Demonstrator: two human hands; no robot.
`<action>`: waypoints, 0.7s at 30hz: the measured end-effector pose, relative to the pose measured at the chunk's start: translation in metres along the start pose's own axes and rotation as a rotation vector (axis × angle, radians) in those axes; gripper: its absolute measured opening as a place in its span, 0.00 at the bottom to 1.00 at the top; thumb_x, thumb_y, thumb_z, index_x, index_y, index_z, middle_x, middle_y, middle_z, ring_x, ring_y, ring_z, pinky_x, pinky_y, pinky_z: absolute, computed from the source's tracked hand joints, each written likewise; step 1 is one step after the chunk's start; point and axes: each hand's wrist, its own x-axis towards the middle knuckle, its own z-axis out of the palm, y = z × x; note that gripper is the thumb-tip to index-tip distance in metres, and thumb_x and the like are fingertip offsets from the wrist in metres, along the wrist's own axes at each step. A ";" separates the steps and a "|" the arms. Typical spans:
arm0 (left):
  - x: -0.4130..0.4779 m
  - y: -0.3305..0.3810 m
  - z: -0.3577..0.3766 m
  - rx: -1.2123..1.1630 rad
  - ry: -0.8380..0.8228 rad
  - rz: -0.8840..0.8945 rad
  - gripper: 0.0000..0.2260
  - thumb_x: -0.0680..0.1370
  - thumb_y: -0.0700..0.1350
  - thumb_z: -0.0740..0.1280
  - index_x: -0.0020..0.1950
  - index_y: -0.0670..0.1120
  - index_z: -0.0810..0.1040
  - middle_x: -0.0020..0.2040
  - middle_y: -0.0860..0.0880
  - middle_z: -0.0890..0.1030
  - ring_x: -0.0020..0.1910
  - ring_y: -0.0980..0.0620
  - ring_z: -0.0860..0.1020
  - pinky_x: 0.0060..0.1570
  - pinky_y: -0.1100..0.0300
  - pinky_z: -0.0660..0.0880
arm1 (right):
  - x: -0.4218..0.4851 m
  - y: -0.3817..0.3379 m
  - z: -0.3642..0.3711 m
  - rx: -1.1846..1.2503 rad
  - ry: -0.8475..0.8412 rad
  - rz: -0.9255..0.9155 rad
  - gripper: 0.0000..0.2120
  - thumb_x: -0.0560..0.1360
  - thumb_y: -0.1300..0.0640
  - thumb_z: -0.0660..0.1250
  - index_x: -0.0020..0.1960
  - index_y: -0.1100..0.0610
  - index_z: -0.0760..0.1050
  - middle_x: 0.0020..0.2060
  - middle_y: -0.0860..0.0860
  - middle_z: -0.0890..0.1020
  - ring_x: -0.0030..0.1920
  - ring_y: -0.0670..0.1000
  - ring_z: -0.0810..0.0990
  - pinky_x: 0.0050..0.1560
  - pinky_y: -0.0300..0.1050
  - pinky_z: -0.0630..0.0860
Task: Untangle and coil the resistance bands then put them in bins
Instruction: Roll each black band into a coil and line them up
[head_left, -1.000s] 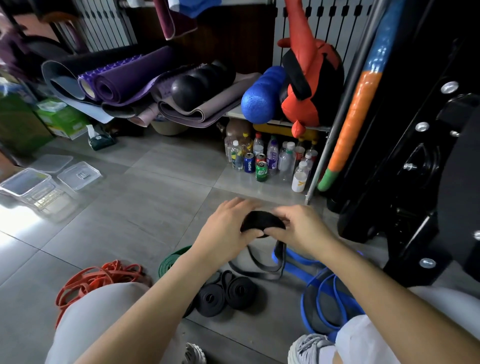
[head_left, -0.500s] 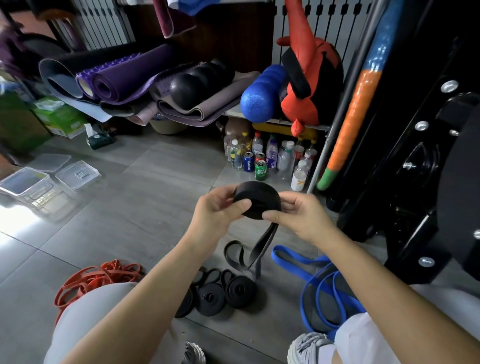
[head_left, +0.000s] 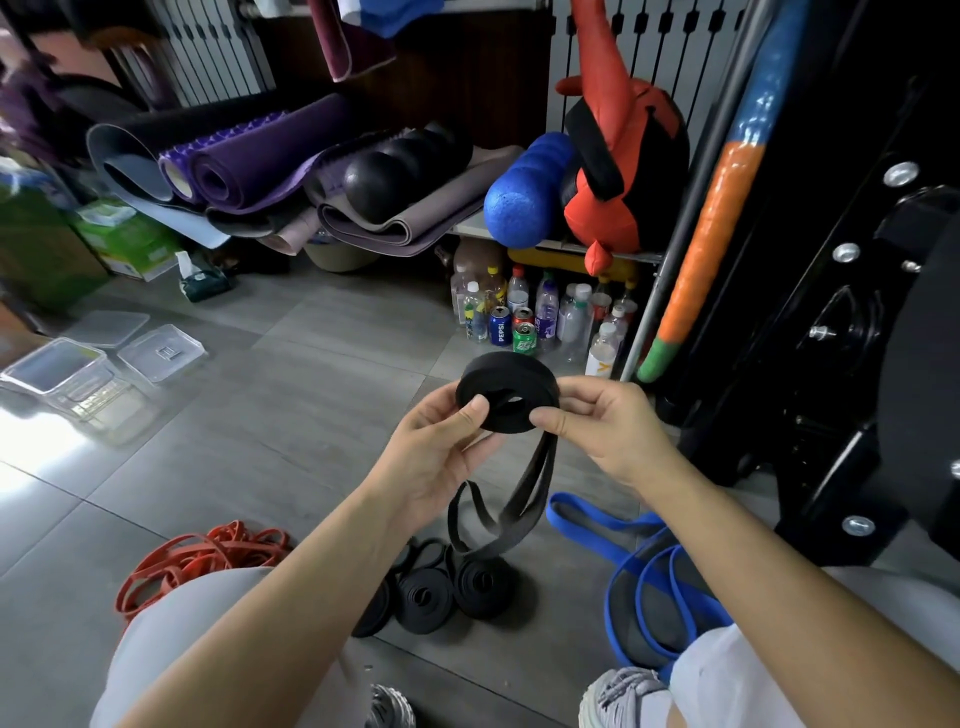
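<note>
The leftmost floor coil (head_left: 373, 616) sits half behind the left forearm (head_left: 311, 587); the orange bands (head_left: 208, 551) vanish behind a bent knee (head_left: 171, 639).

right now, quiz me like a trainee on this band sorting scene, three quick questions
1. True or false: both the left hand and the right hand pinch the black coil.
2. Which band lies on the floor by the right shoe? A red, B blue, C green.
3. Is the held band fully coiled?
Key: 1 true. 2 B, the blue band. 3 No, a loose tail hangs below the coil.
</note>
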 end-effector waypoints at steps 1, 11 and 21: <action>0.000 0.000 0.001 0.111 0.023 0.011 0.13 0.75 0.38 0.66 0.59 0.41 0.76 0.53 0.43 0.82 0.52 0.48 0.81 0.50 0.59 0.79 | 0.000 0.000 -0.001 -0.059 0.008 0.003 0.14 0.68 0.66 0.73 0.46 0.49 0.80 0.38 0.43 0.85 0.44 0.43 0.84 0.48 0.35 0.78; -0.001 -0.014 0.000 1.707 -0.027 0.492 0.18 0.75 0.46 0.68 0.64 0.52 0.75 0.57 0.52 0.79 0.56 0.48 0.74 0.53 0.55 0.72 | -0.008 0.006 0.003 -0.875 -0.121 0.002 0.05 0.70 0.54 0.72 0.46 0.50 0.82 0.34 0.46 0.82 0.37 0.47 0.78 0.38 0.46 0.74; 0.003 -0.006 0.005 1.484 0.021 0.417 0.11 0.73 0.43 0.70 0.55 0.49 0.79 0.46 0.53 0.81 0.46 0.52 0.78 0.47 0.60 0.72 | -0.004 0.006 -0.008 -0.390 -0.155 0.149 0.16 0.65 0.60 0.77 0.45 0.41 0.80 0.42 0.42 0.85 0.47 0.41 0.83 0.56 0.46 0.78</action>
